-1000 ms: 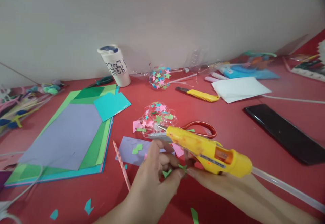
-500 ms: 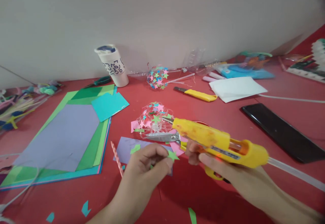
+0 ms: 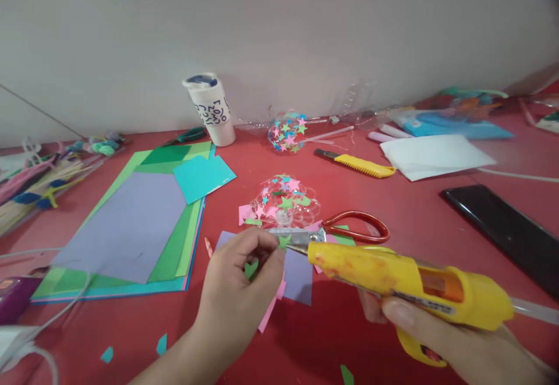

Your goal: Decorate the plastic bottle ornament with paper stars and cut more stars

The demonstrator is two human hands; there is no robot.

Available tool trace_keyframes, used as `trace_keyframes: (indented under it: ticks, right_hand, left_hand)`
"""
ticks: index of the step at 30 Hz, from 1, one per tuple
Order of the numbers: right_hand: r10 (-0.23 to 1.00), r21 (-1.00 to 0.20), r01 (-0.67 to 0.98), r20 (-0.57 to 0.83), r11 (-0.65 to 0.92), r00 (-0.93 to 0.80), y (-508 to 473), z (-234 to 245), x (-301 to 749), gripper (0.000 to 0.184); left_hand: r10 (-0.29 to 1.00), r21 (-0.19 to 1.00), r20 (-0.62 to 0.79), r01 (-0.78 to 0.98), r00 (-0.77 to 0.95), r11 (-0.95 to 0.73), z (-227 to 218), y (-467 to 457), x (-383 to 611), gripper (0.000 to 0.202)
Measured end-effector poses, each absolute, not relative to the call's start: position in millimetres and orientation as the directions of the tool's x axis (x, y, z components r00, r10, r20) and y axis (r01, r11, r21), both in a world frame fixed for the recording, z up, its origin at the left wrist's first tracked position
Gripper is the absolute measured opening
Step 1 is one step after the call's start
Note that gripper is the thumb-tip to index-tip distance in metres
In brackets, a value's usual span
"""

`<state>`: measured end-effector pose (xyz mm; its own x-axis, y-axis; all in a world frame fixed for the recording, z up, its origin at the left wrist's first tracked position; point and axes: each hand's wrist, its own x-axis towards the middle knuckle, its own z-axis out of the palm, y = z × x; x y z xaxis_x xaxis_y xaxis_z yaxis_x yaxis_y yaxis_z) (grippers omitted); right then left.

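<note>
Between thumb and fingers, my left hand [image 3: 244,283] pinches a small green paper star [image 3: 285,242]. My right hand [image 3: 432,329] grips a yellow hot glue gun [image 3: 393,277] by its handle, with a clear glue stick [image 3: 535,310] in its back end. The metal nozzle points left, at or very close to the star; whether they touch I cannot tell. Behind them lie red-handled scissors [image 3: 358,228], partly covered by my left hand. Just beyond sits a clear looped ornament [image 3: 283,201] dotted with paper stars. Purple paper [image 3: 299,277] lies under my left hand.
Coloured paper sheets [image 3: 122,228] are stacked at left. A white tumbler [image 3: 212,108], a star-covered ball [image 3: 287,133] and a yellow cutter knife [image 3: 362,165] stand or lie farther back. At right are a black phone [image 3: 502,233] and white paper [image 3: 437,156].
My right hand has lowered the glue gun, bringing its nozzle down from the ornament to the star. The star has shifted slightly left and up. The scissors' red handle now shows.
</note>
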<state>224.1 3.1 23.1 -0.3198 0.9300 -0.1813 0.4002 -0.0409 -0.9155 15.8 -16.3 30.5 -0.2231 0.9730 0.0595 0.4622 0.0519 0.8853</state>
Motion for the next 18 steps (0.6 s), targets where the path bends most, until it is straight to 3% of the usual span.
trace_keyframes:
  ticks: [5, 18]
  right_hand:
    - [0.938, -0.907, 0.398, -0.249, -0.137, -0.243, 0.5, 24.5, 219.2, 0.033]
    - [0.960, -0.892, 0.453, -0.112, 0.016, -0.255, 2.1, 12.4, 225.7, 0.029]
  left_hand:
    - [0.975, 0.882, 0.055, 0.468, -0.217, 0.054, 29.2, -16.7, 16.1, 0.015]
    - [0.973, 0.889, 0.046, 0.453, -0.225, 0.062, 29.2, -16.7, 16.2, 0.015]
